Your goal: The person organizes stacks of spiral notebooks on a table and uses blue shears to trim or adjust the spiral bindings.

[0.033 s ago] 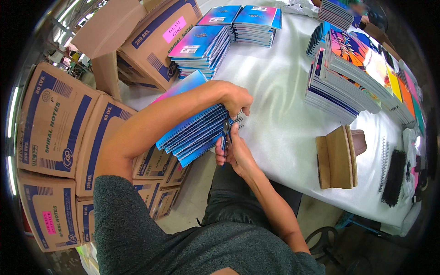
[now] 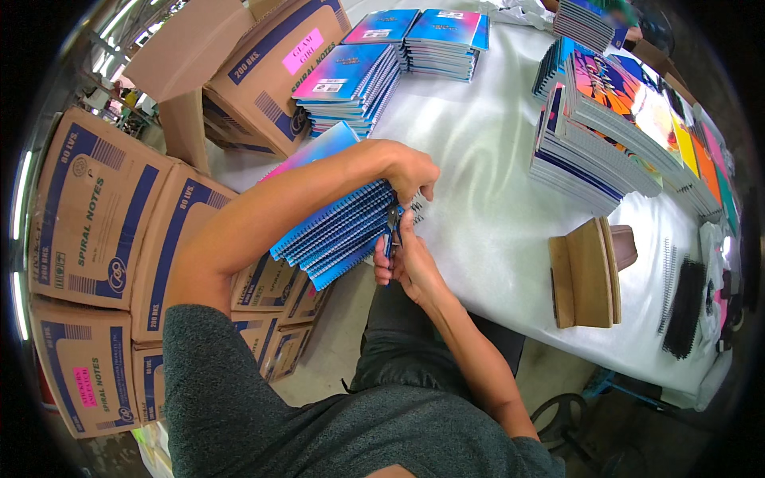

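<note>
A stack of blue spiral notebooks [image 2: 331, 231] lies fanned in front of me at the table's near-left edge, its wire bindings facing me. My right hand [image 2: 414, 267] is wrapped round the handles of dark-jawed pliers [image 2: 391, 227], whose tip is at the right-hand ends of the bindings. Loose-looking coil ends [image 2: 417, 211] stick out there. My left hand [image 2: 412, 171] reaches across the top of the stack, fingers curled down just above the pliers' jaws. What those fingers pinch is hidden.
More blue-pink notebook stacks [image 2: 347, 76] stand behind, beside an open carton [image 2: 255, 88]. Closed cartons [image 2: 100, 207] are piled at left. Colourful notebooks [image 2: 590, 135] lie at right on the white-covered table [image 2: 486, 159], near folded cardboard [image 2: 578, 275] and black coils [image 2: 685, 307].
</note>
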Demonstrator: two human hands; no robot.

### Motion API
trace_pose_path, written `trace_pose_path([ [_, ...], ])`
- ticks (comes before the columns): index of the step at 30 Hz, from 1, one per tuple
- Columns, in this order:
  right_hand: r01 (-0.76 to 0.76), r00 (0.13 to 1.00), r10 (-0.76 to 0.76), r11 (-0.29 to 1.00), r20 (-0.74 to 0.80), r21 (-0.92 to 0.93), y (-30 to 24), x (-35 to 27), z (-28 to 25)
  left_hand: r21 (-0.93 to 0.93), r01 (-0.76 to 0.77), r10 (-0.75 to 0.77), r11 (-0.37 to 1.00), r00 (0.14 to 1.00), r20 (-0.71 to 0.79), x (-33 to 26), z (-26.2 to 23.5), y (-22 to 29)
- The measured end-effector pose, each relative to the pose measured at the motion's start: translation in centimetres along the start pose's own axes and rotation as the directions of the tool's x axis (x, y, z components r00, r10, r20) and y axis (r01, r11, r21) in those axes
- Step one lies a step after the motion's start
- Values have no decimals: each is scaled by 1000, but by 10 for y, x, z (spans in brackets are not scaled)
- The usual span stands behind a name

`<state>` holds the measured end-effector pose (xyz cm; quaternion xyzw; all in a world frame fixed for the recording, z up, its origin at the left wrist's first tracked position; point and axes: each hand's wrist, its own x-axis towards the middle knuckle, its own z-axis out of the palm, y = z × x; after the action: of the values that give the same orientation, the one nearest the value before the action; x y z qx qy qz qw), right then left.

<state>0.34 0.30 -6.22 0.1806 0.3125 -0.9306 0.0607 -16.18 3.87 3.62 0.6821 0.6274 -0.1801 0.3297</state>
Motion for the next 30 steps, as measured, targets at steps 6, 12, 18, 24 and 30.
trace_pose_path([
  [6,-17,999,19,997,28,-72,1,-2,-9,-36,32,-36,999,995,-94,-1,8,-8],
  [12,14,999,-14,1000,-31,-19,6,-4,-21,-67,-32,14,997,969,-247,-3,12,-15],
  [18,-12,1000,12,1000,-29,-12,2,0,-15,-165,-61,36,984,988,-152,8,23,-27],
  [24,-183,918,81,954,387,236,4,15,-51,-98,-45,44,994,999,-6,21,19,-16],
  [30,-81,997,81,997,-13,10,13,-15,-12,-130,-86,84,988,996,-23,25,31,-25],
])
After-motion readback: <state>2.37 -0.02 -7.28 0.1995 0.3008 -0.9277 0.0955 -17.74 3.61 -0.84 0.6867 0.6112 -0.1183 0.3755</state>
